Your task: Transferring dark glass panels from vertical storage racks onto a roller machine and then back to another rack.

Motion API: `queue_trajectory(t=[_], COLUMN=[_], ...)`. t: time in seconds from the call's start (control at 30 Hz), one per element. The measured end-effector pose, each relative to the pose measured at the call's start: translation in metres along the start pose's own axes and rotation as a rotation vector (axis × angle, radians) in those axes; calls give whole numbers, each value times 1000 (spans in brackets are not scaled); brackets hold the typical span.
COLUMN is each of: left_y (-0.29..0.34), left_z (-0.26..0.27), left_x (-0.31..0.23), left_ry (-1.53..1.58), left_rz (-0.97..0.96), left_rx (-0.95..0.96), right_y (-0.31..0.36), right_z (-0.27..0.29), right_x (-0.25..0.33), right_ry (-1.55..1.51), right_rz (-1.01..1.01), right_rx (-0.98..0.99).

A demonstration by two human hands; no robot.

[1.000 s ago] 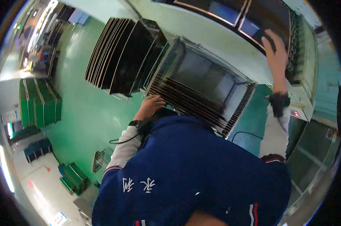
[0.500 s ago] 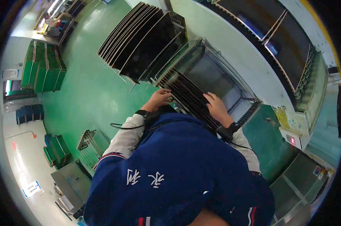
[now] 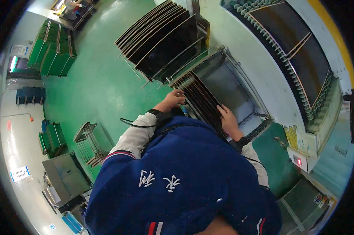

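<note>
Apparently, our step: steadying racked dark panels (image 3: 200, 96)
Left fingers (image 3: 180, 95): curled, grip unclear
Right fingers (image 3: 224, 110): extended over panels, grip unclear
Next move: likely wants even pressure

Two hands (image 3: 229, 120), two panels (image 3: 310, 66) on rollers (image 3: 309, 113), two panel-holding racks (image 3: 260, 127), one red-lit display (image 3: 297, 160)

Taking twelve as straight ahead of the worker (image 3: 185, 164), I see the rack (image 3: 259, 130) at one o'clock, panels (image 3: 200, 100) standing in its near part. The left hand (image 3: 173, 100) is at the panels' nine, the right hand (image 3: 228, 120) at their four. Beyond, just short of twelve, stands a loaded stand (image 3: 163, 45). Sheets (image 3: 312, 70) lie on a roller conveyor (image 3: 309, 112) between one and two; a cabinet (image 3: 65, 176) stands at nine.
</note>
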State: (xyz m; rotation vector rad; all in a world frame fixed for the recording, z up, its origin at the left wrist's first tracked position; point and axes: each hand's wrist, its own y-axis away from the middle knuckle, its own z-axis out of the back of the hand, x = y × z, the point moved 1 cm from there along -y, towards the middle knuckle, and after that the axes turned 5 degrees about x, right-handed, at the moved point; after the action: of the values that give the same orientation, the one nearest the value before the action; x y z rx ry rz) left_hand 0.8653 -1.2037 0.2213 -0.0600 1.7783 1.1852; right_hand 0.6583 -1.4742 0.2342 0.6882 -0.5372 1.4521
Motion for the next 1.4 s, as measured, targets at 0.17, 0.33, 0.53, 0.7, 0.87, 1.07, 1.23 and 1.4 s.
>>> queue_trajectory(t=[0.17, 0.33, 0.53, 0.7, 0.87, 1.07, 1.23, 1.4], left_y=[2, 15, 24, 39, 34, 46, 72, 100], left_z=[3, -1, -26, -41, -28, 69, 132, 136], left_x=[4, 2, 7, -8, -7, -34, -20, -45], left_ry=[-5, -135, -284, -298, -663, -705, -821, -316], left_rz=[8, 13, -17, 112, -135, -370, -421, -268], left_rx=[7, 172, 613, 747, 468, -417, -729, -663], right_y=[-6, -6, -5, -2, -3, -2, -4, 4], right_z=[-6, -13, -13, -27, -24, -22, -26, -48], right_x=[-6, -1, 4, -53, -64, -50, -53, -86], right_ry=[-80, -54, -93, 212, 111, 42, 41, -30], right_rz=[-44, -36, -144, -272, -286, -253, -281, -314], right_rx=[-125, -171, -194, 32, -46, -96, -48, -46])
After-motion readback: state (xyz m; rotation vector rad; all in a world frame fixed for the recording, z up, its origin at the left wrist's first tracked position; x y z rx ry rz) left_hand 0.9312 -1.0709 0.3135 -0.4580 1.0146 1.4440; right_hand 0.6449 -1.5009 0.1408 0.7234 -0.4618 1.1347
